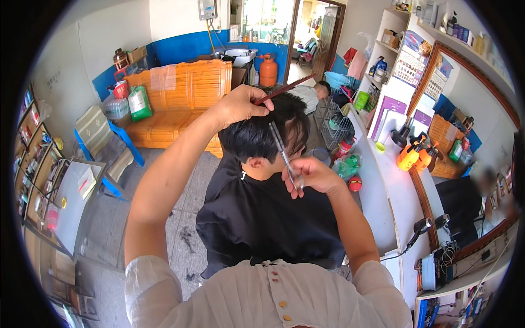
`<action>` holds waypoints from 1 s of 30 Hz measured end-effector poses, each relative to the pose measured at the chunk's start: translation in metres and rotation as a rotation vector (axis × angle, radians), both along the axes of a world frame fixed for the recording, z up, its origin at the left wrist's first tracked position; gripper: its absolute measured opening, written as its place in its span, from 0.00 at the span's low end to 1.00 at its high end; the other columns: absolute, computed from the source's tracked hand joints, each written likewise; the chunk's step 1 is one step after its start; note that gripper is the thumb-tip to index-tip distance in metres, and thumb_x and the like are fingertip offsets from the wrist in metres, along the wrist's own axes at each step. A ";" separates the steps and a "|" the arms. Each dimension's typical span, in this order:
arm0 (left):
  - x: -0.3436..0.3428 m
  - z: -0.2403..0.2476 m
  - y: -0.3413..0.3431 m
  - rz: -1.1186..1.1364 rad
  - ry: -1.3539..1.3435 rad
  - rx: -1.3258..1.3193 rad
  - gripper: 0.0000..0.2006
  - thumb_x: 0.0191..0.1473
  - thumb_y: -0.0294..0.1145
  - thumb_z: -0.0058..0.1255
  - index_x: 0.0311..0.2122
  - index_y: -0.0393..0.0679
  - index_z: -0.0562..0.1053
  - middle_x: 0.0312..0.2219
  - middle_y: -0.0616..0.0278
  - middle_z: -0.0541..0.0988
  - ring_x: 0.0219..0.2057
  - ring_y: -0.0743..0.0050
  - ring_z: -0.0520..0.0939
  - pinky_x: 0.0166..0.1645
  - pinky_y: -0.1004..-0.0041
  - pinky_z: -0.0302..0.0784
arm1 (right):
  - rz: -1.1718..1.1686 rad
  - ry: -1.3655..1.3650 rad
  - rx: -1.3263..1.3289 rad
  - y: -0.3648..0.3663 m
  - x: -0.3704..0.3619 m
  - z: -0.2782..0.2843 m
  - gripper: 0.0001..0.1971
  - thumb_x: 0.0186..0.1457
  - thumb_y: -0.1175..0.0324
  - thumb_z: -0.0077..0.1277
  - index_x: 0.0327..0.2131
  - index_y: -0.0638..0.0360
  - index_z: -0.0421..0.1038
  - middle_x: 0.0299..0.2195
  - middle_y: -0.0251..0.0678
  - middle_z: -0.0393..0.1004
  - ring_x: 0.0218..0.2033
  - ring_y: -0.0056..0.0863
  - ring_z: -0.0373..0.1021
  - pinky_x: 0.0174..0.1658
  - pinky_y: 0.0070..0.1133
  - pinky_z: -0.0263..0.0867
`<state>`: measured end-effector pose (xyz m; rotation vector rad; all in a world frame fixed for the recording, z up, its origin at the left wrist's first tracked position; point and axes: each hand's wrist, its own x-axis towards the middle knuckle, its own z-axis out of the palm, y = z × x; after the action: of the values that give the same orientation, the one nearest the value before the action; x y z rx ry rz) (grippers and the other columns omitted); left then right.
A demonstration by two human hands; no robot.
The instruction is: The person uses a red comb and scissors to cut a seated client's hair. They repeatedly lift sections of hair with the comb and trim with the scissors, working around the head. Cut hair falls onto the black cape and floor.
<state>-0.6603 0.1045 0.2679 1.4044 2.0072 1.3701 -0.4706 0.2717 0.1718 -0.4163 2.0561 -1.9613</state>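
Fingers (pixel 308 164), scissors (pixel 283 151) well off counter edge (pixel 389 191)

Bright daylight is washing out the window (pixel 263 17), while fisheye distortion is visibly bowing the mirror frame (pixel 426 210).

Grey tiled floor (pixel 186 210), dark hair clippings (pixel 187 238)

A hair salon is showing: scissors (pixel 283 151) and a comb (pixel 289 86) are being held over dark hair (pixel 245 136) at centre — a black cape (pixel 262 224) is draping below, a framed mirror (pixel 467 156) is lining the right, and tufts (pixel 187 238), probably clippings, are lying lower left of centre.
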 end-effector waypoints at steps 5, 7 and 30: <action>0.005 0.002 -0.007 -0.025 -0.007 -0.007 0.05 0.44 0.23 0.55 0.30 0.42 0.75 0.22 0.74 0.72 0.20 0.89 0.66 0.23 0.85 0.58 | 0.078 -0.010 0.115 -0.006 0.015 -0.008 0.11 0.50 0.70 0.51 0.36 0.66 0.67 0.26 0.39 0.73 0.25 0.27 0.74 0.25 0.17 0.69; 0.009 0.004 -0.014 -0.044 -0.031 -0.019 0.05 0.43 0.23 0.56 0.30 0.41 0.75 0.22 0.74 0.72 0.21 0.88 0.67 0.24 0.85 0.60 | -0.077 0.023 -0.076 0.005 0.015 -0.012 0.18 0.48 0.60 0.53 0.35 0.67 0.67 0.26 0.40 0.72 0.26 0.28 0.74 0.26 0.18 0.70; 0.044 0.022 0.058 0.416 0.961 -0.298 0.22 0.42 0.51 0.55 0.29 0.37 0.76 0.27 0.48 0.77 0.33 0.52 0.79 0.37 0.62 0.74 | -0.033 -0.048 0.141 -0.012 -0.010 -0.013 0.09 0.48 0.78 0.49 0.35 0.65 0.67 0.26 0.35 0.73 0.27 0.23 0.73 0.27 0.15 0.68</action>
<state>-0.6160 0.1628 0.2894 1.7397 3.0701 0.4326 -0.4805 0.2598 0.1586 -0.3036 2.1664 -1.8112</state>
